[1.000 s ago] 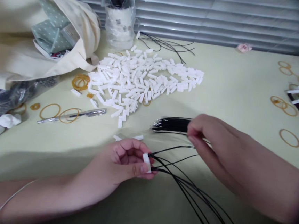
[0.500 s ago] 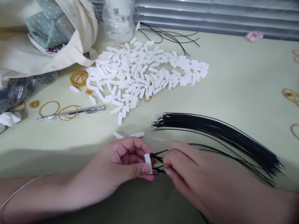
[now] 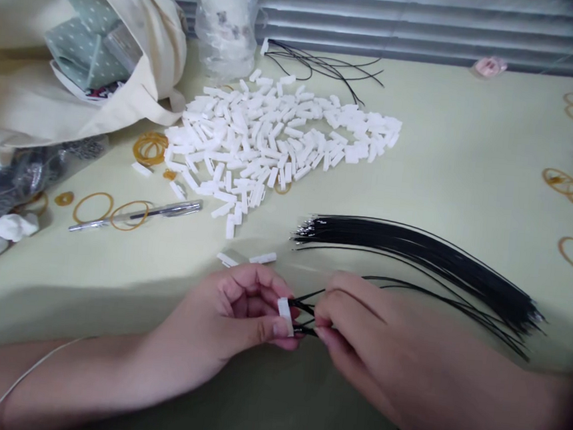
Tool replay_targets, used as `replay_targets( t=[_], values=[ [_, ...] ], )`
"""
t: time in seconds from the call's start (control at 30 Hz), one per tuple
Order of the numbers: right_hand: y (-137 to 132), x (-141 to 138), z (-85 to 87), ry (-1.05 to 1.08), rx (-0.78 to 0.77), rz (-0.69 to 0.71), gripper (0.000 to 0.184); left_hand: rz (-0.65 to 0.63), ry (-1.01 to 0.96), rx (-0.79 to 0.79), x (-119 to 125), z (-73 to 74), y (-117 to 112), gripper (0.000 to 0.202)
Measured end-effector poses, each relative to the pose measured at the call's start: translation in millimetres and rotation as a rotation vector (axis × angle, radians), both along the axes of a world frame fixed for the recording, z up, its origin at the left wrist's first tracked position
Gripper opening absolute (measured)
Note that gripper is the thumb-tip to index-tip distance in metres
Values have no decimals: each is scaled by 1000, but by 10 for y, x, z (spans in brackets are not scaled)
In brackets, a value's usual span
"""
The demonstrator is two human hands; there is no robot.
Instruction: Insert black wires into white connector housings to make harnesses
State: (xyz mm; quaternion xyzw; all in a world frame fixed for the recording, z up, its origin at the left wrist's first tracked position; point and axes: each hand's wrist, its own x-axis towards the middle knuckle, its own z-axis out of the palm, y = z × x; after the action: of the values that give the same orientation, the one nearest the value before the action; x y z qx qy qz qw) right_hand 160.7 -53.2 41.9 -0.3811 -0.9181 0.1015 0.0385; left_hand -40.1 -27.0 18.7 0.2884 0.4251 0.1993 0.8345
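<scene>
Two hands meet low over the counter point(image 3: 470, 177): the left hand point(image 3: 237, 318) pinches a small white plastic connector point(image 3: 285, 315), its face turned toward the right hand point(image 3: 370, 343), which grips a thin black wire point(image 3: 306, 305) right beside it.

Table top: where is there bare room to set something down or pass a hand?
Widest bare patch: between the white connector pile, the black wire bundle and the rubber bands at right. A smaller strip lies between the pen and the left hand. Crowded: around the cloth bag.
</scene>
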Motion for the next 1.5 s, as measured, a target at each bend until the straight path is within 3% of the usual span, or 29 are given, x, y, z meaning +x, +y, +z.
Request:
replay_targets(
  t=[0.13, 0.27, 0.63, 0.97, 1.2, 1.5],
  values=[
    [42, 16, 29, -78, 79, 149, 18, 30, -45, 1, 6, -15, 3, 16],
    [55, 15, 61, -60, 79, 158, 16, 15, -23, 7, 11, -15, 2, 15],
    [57, -95, 52, 92, -79, -104, 24, 41, -42, -21, 4, -14, -19, 14],
    [-57, -113, -13, 180, -105, -266, 23, 58, -49, -24, 1, -22, -17, 14],
    [-21, -74, -1, 125, -46, -149, 22, 45, -27, -2, 19, -16, -13, 12],
    [-37, -11, 27, 44, -15, -99, 25, 13, 43, 24, 32, 37, -9, 11]
  ],
)
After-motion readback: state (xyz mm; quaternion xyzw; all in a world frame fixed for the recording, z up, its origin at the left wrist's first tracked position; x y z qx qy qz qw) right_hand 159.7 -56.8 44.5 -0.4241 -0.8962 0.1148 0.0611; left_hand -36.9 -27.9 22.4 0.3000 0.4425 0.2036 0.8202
